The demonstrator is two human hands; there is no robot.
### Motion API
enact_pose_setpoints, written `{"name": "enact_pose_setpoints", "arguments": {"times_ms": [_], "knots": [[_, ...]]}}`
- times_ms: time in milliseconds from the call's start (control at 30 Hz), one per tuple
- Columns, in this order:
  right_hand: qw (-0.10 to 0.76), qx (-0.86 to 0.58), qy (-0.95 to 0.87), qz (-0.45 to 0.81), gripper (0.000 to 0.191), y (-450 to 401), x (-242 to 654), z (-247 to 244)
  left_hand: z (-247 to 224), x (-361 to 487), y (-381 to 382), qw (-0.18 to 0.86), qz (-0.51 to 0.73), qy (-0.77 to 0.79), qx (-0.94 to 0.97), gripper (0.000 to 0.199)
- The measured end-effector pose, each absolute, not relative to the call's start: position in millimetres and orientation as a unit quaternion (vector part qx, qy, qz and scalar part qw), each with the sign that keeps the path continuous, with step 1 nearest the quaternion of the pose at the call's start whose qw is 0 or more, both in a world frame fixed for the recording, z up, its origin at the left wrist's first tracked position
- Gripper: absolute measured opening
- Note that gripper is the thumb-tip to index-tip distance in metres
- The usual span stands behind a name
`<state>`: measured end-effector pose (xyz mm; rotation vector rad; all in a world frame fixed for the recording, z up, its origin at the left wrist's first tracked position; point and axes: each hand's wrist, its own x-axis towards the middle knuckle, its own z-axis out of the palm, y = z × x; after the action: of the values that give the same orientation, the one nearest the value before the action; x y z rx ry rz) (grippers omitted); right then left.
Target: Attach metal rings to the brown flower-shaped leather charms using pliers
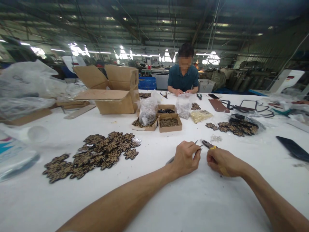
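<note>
My right hand (222,161) is closed round pliers (208,144) with yellow on the handle, their metal jaws pointing up and left. My left hand (185,158) is closed in a pinch just left of them. A thin pointed tool (196,142) sticks out past its fingers, and a grey end shows under the palm; its kind is mostly hidden. A tiny dark piece (200,149) is at the fingertips, too small to name. Just beyond the pliers lies a small pile of silvery bits (216,138). Leopard-print patches (96,154) are heaped to the left.
Small boxes of brassy parts (170,124) stand ahead, beside a plastic bag (147,111) and a large open carton (117,103). More patches (238,127) and a dark phone-like slab (293,147) lie right. A co-worker (183,75) sits across the white table (149,199).
</note>
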<state>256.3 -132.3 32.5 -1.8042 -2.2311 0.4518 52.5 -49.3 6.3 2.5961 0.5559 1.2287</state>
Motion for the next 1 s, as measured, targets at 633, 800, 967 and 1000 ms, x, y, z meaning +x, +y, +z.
{"name": "enact_pose_setpoints", "arguments": {"times_ms": [633, 800, 967, 1000], "knots": [[0.402, -0.531, -0.662, 0.345, 0.026, -123, 261, 31, 17, 55, -55, 0.261, 0.442, 0.157, 0.844, 0.010], [0.420, -0.506, -0.657, 0.369, 0.025, -123, 261, 33, 19, 55, -58, 0.298, 0.442, 0.163, 0.830, 0.010], [0.421, -0.493, -0.660, 0.380, 0.024, -127, 258, 42, 21, 56, -59, 0.333, 0.444, 0.191, 0.810, 0.011], [0.421, -0.494, -0.660, 0.378, 0.024, -128, 257, 42, 21, 56, -59, 0.338, 0.442, 0.192, 0.808, 0.011]]}}
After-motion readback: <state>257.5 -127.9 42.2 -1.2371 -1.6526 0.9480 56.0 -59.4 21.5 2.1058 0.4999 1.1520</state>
